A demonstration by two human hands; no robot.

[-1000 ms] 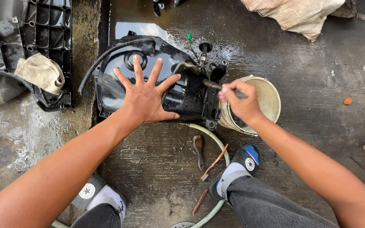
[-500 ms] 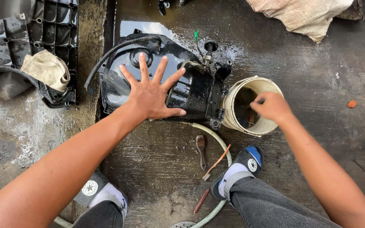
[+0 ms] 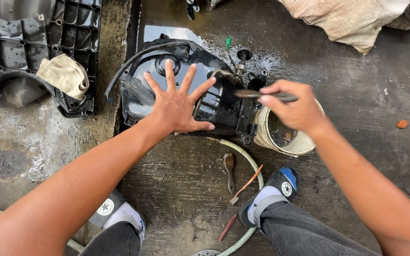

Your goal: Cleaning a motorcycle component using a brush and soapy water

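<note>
A wet black fuel tank (image 3: 143, 92) lies on the dark concrete floor, with a hose and a metal fitting (image 3: 239, 64) on its far side. My left hand (image 3: 180, 104) presses flat on the tank, fingers spread. My right hand (image 3: 293, 109) is closed on a thin dark brush (image 3: 252, 94), whose tip points left at the tank's right end. Under that hand a cream plastic bucket (image 3: 266, 132) leans against the tank, with dark liquid inside.
A black plastic panel (image 3: 34, 38) with a beige rag (image 3: 65, 75) on it lies at the left. A sack (image 3: 347, 21) is at the top right. A pale hose (image 3: 243, 156), a rusty wrench (image 3: 229, 166) and my two shoes are near me.
My right hand dipped into the bucket, then came back up with the brush to the tank's right end. My left hand stayed flat on the tank.
</note>
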